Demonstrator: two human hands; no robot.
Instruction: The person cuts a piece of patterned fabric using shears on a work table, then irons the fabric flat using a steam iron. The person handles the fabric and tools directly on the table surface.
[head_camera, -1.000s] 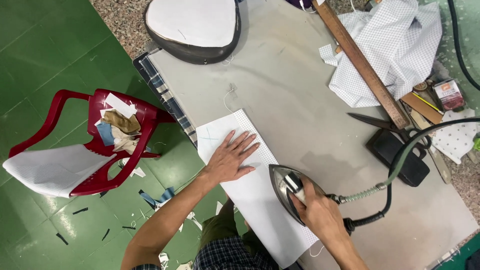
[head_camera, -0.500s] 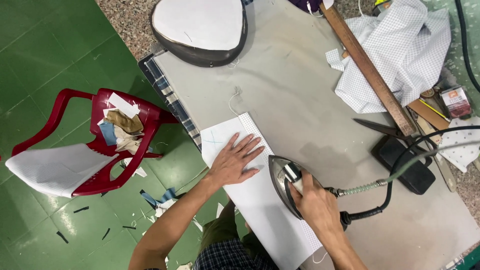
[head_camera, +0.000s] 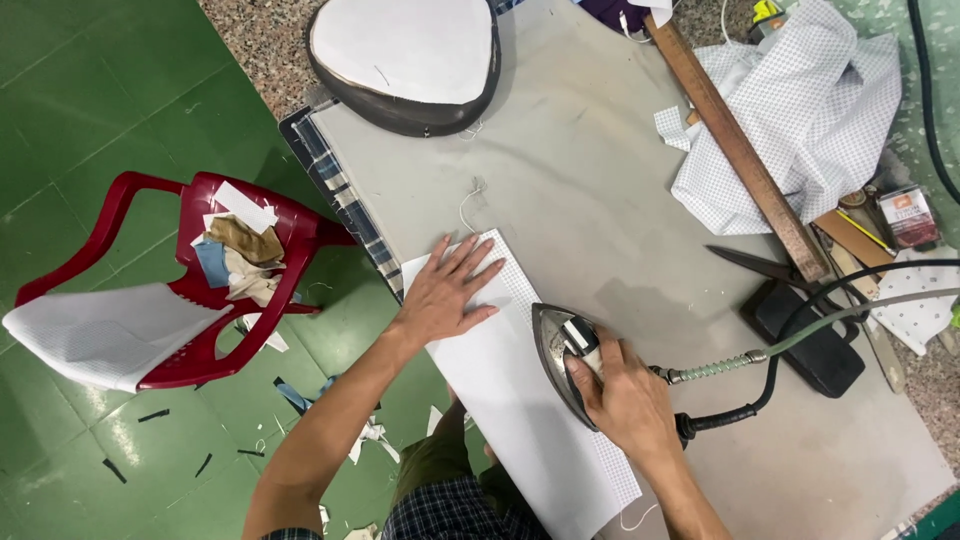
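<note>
Since the earlier frames your iron (head_camera: 568, 362) has crept toward the far end of the white fabric strip (head_camera: 505, 400), closing on your left hand (head_camera: 440, 298), which has hardly shifted. Largest first: the padded grey table (head_camera: 620, 200) carries everything, and the strip lies along its near-left edge. That cloth looks thin, light and limp, so it will likely slide or wrinkle unless pinned flat; your left hand does this with open, spread fingers pressing the far end, gripping nothing. The iron seems heavy, rigid and hot at the soleplate, so take it only by the top handle, where your right hand (head_camera: 625, 400) is clenched now. Its stiff hose and cord (head_camera: 760, 355) may drag sideways. As for containers, the red plastic chair (head_camera: 200, 290) beside the table holds loose cloth scraps (head_camera: 240, 255) and a white panel (head_camera: 95, 335).
</note>
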